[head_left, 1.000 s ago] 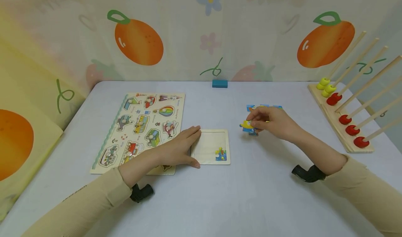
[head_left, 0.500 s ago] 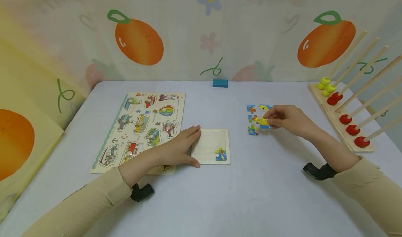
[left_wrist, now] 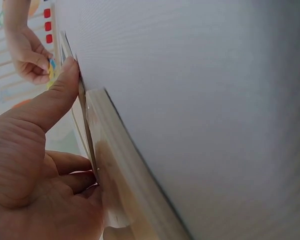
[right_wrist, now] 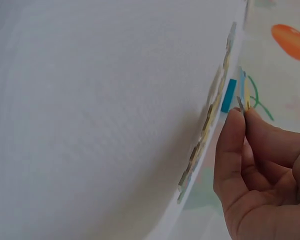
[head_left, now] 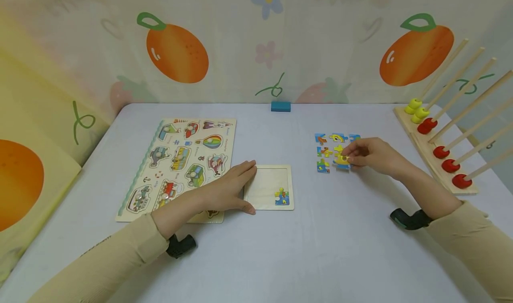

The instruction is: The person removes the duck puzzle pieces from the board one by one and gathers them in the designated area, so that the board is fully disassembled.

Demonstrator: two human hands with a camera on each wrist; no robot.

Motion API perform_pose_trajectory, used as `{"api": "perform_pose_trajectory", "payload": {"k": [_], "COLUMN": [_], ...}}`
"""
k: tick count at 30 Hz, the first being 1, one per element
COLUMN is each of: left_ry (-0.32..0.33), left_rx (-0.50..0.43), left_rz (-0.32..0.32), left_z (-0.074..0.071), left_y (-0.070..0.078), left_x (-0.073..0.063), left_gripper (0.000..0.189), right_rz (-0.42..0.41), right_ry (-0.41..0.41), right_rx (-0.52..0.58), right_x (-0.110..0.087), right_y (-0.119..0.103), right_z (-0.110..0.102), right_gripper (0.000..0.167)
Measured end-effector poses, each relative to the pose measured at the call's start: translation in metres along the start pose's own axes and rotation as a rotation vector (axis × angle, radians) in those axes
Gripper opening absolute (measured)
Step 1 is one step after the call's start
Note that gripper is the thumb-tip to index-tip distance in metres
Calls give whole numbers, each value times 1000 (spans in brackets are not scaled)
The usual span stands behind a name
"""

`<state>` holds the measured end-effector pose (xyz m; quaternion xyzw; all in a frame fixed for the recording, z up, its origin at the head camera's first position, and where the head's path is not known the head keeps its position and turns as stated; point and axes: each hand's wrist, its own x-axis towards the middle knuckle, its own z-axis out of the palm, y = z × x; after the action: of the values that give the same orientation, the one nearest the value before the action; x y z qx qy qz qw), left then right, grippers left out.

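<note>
In the head view my left hand rests at the left edge of a square wooden puzzle tray, fingers stretched along it and thumb at the near corner. A blue, green and yellow jigsaw piece lies in the tray's near right corner. My right hand pinches a yellow and blue jigsaw piece between thumb and fingertips, over the near right of a group of loose jigsaw pieces. The right wrist view shows this pinched piece edge-on, raised above the table.
A wooden peg puzzle board with vehicle pictures lies to the left, partly under my left forearm. A rod counting stand with red and yellow beads stands at the right. A blue block sits at the table's far edge.
My right hand, with the jigsaw piece pinched in it, has moved right and then slightly nearer across the loose pieces, uncovering more of them. The left hand and tray stay put.
</note>
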<state>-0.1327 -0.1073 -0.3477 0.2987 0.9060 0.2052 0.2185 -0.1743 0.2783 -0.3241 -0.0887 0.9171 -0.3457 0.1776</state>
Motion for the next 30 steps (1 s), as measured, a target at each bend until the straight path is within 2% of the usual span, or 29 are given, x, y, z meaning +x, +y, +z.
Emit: {"api": "perform_pose_trajectory", "payload": {"k": [8, 17, 30], "left_ry": [3, 5, 2], "left_rx": [0, 7, -11], "left_rz": [0, 1, 8], "left_z": [0, 0, 0], "left_y": [0, 1, 0], "left_x": [0, 1, 0], "left_gripper": [110, 110, 110], "right_rz": [-11, -8, 37], "right_ry": [-43, -46, -12], "right_rx": [31, 28, -81], "right_x": [2, 6, 6], "right_y": [4, 8, 5], "right_z": [2, 5, 6], "right_gripper": [25, 26, 18]}}
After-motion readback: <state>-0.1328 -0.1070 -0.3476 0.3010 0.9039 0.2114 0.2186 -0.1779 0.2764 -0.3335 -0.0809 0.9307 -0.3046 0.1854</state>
